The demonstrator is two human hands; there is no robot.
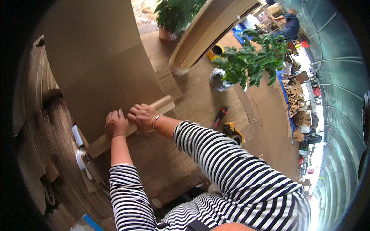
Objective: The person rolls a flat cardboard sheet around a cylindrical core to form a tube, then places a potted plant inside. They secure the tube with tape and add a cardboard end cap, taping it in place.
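A large brown cardboard sheet (101,57) stretches away from me at the left. Along its near edge runs a narrow folded strip (161,103). My left hand (116,124) grips this fold near its middle, fingers bent over it. Close beside it, my right hand (143,116) also has its fingers curled over the same fold; a bracelet circles that wrist. The undersides of both hands are hidden.
Right of my hands lie a red-and-black hand tool (219,117) and a yellow roll (234,133). Farther off stand a foil-wrapped potted plant (250,57), another potted plant (175,17) and a curved brown panel (210,34). Stacked cardboard (63,154) lines the left; a person (291,26) sits far right.
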